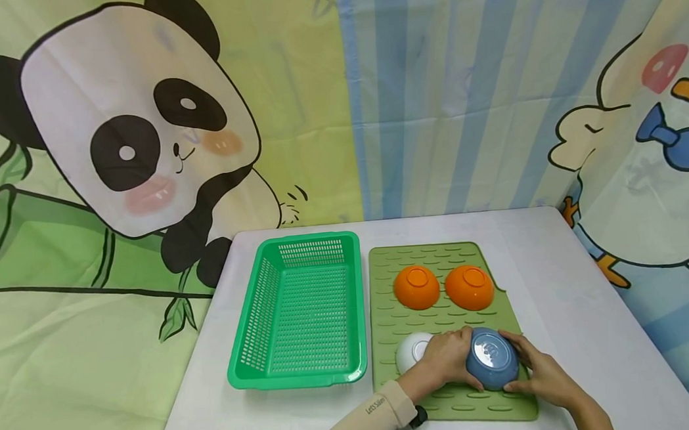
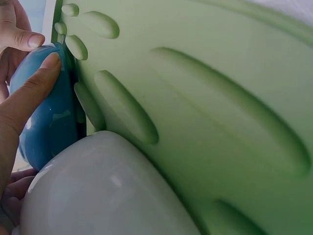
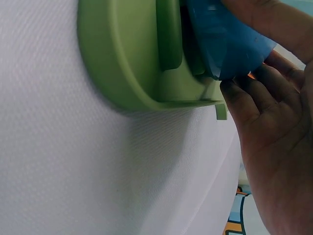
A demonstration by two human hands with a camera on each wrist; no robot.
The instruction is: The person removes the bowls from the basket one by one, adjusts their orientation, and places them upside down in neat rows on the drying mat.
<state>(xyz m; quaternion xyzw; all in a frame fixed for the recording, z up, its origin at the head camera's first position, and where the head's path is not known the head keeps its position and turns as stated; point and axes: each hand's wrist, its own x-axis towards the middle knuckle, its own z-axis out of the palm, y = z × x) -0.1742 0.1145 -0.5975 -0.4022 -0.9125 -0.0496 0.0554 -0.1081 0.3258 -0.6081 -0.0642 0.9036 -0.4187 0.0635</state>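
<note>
A blue bowl point(image 1: 492, 358) is upside down at the front right of the green drying mat point(image 1: 435, 400). My left hand point(image 1: 450, 356) grips its left side, and my right hand point(image 1: 542, 375) holds its right side, thumb and fingers spread around the wall. In the left wrist view, the left thumb point(image 2: 36, 90) presses on the blue bowl's wall. Just left of my left hand lies an upturned white bowl point(image 1: 409, 350), partly covered by that hand. Farther back on the mat are two upturned orange bowls, one on the left point(image 1: 415, 289) and one on the right point(image 1: 469, 289).
A green plastic basket point(image 1: 357, 306) with perforated walls stands left of the mat. Both are on a table with a white cloth point(image 1: 599, 305). Behind the table hangs a printed curtain point(image 1: 303, 112). Small dark objects show at the front edge, near my wrists.
</note>
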